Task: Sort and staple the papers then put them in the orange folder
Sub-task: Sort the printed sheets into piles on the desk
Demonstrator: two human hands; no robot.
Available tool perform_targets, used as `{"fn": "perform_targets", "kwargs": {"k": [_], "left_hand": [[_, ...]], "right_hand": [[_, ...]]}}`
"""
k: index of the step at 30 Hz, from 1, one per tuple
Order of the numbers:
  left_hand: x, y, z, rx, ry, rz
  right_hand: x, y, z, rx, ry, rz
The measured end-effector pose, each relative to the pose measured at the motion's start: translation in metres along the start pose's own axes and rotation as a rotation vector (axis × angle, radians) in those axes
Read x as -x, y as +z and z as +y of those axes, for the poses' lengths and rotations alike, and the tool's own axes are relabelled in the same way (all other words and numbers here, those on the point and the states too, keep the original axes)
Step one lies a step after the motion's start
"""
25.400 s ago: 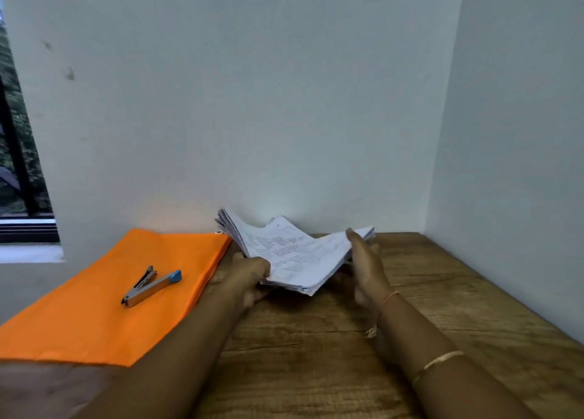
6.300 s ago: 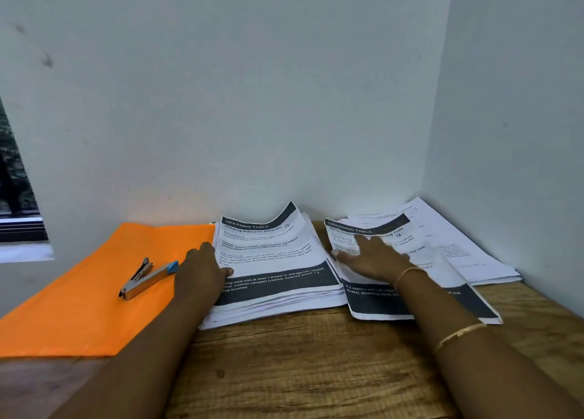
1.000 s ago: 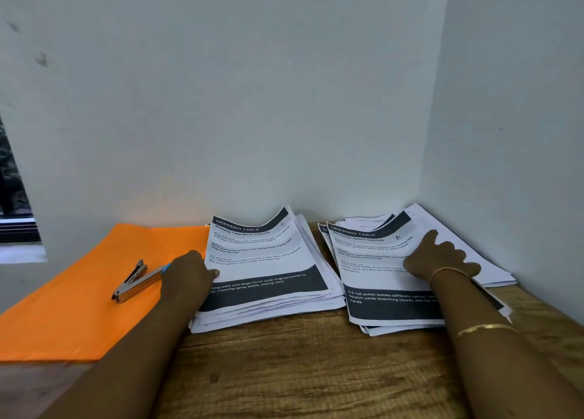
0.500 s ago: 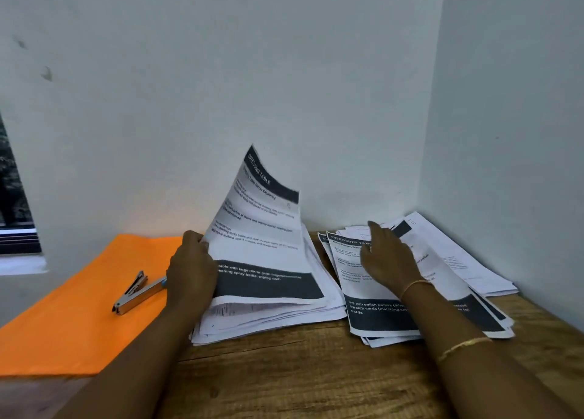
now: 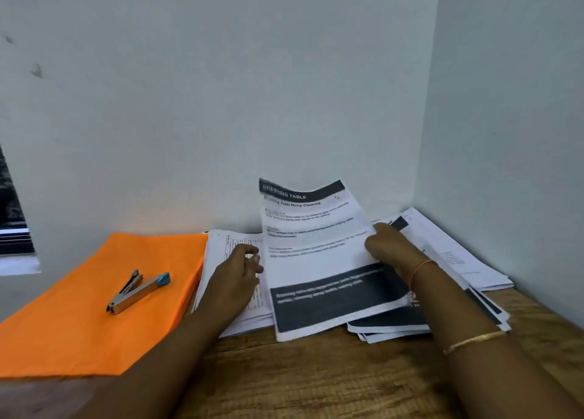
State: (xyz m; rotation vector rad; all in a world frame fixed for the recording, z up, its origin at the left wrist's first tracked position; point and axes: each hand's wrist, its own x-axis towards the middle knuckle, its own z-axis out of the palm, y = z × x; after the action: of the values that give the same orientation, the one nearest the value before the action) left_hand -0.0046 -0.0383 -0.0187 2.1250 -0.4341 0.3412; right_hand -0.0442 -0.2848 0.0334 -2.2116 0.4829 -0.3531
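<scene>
White sheet [image 5: 316, 254], long axis pointing away, pinched at its right edge by right hand [image 5: 392, 251]; right pile [image 5: 395, 324] just beneath. Left hand [image 5: 235, 279] fingers loosely curled, grip unclear.

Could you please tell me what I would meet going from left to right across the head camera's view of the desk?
Orange folder with the stapler lying on it → left hand → printed sheet held up off the desk → right hand gripping that sheet's edge → spread papers at the far right.
</scene>
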Motion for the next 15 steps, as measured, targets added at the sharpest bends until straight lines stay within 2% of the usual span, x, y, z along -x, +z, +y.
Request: {"fn": "perform_targets", "kwargs": {"k": [5,10,15], "left_hand": [[-0.005,-0.003,-0.01,-0.219,0.029,0.026],[-0.009,-0.006,-0.022,-0.396,-0.036,-0.029],[-0.008,-0.009,-0.023,-0.573,-0.093,-0.061]], "right_hand": [[-0.011,-0.028,0.032,0.372,0.112,0.176],[-0.01,-0.039,0.055,0.508,0.26,0.168],[-0.009,-0.037,0.063,0.499,0.371,0.139]]}}
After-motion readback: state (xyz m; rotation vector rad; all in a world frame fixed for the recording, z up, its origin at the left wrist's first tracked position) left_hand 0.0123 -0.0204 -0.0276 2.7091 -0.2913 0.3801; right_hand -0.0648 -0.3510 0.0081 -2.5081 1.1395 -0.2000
